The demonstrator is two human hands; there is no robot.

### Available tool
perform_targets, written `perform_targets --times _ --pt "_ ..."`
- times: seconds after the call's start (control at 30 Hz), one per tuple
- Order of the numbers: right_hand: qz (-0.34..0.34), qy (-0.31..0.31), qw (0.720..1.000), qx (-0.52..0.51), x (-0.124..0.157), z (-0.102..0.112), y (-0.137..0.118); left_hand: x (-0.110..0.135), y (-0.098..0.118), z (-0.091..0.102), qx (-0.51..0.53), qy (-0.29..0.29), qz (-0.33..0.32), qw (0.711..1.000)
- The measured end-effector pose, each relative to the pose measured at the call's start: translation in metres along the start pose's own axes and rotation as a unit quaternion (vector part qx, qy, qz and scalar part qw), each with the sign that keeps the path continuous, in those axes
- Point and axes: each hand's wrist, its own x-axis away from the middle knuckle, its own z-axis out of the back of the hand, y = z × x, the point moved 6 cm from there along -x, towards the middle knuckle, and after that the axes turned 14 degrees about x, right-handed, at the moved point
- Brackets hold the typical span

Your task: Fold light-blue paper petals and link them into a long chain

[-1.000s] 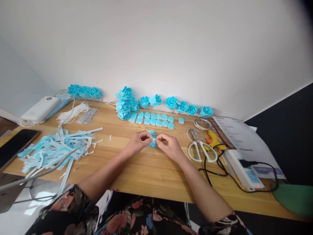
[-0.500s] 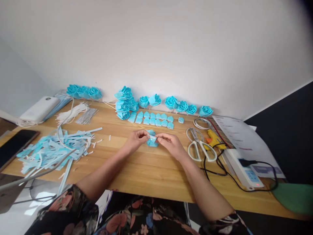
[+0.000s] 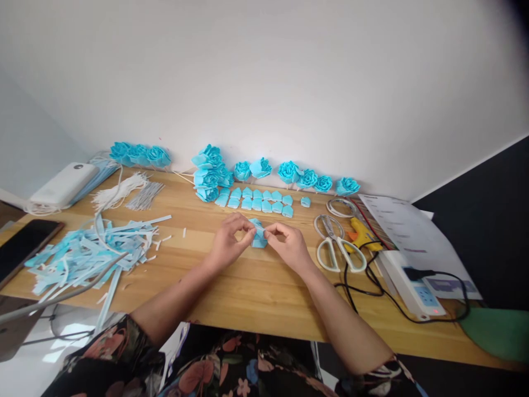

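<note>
Between my two hands, just above the wooden table, is a small light-blue petal piece (image 3: 259, 239). My left hand (image 3: 235, 236) pinches at its upper left with thumb and forefinger. From the other side, my right hand (image 3: 286, 241) has thumb and fingertips closed on its right edge. The fingertips cover part of the piece, so its full shape is hidden. Behind my hands lie two rows of similar blue petal pieces (image 3: 257, 204), with a single petal piece (image 3: 305, 202) apart to their right.
Blue flowers (image 3: 290, 172) line the wall. To the right are scissors (image 3: 330, 245), a yellow glue gun (image 3: 363, 236), a power strip (image 3: 417, 286), cords and a paper sheet (image 3: 407, 237). On the left are blue scraps (image 3: 95, 256), a phone (image 3: 28, 245) and a white power bank (image 3: 66, 183).
My left hand has shifted slightly, its thumb and forefinger raised a little and arched further apart behind the tips. The petal piece has turned slightly. My right hand is almost unchanged.
</note>
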Motion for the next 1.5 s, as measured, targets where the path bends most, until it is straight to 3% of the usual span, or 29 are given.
perform_targets --times 0.17,0.5,1.13,1.23,1.37,1.5 --pt "0.037 0.012 0.998 0.042 0.002 -0.002 -0.006 0.002 0.001 -0.007 -0.087 -0.034 -0.039 0.995" --pt "0.109 0.058 0.988 0.097 0.005 0.000 -0.016 0.003 0.000 -0.008 -0.110 -0.034 -0.065 0.991" --pt "0.099 0.045 0.989 0.105 0.004 -0.001 -0.015 0.001 0.001 -0.008 -0.086 -0.047 -0.035 0.995" --pt "0.085 0.040 0.991 0.096 0.003 0.000 -0.014 0.001 0.001 -0.005 -0.048 -0.028 -0.015 0.998" --pt "0.053 0.022 0.996 0.068 0.002 0.001 -0.010 0.000 -0.014 0.006 0.046 0.041 0.077 0.995" --pt "0.044 0.008 0.998 0.050 0.002 -0.001 -0.008 -0.001 -0.032 0.000 0.153 -0.010 0.177 0.972"
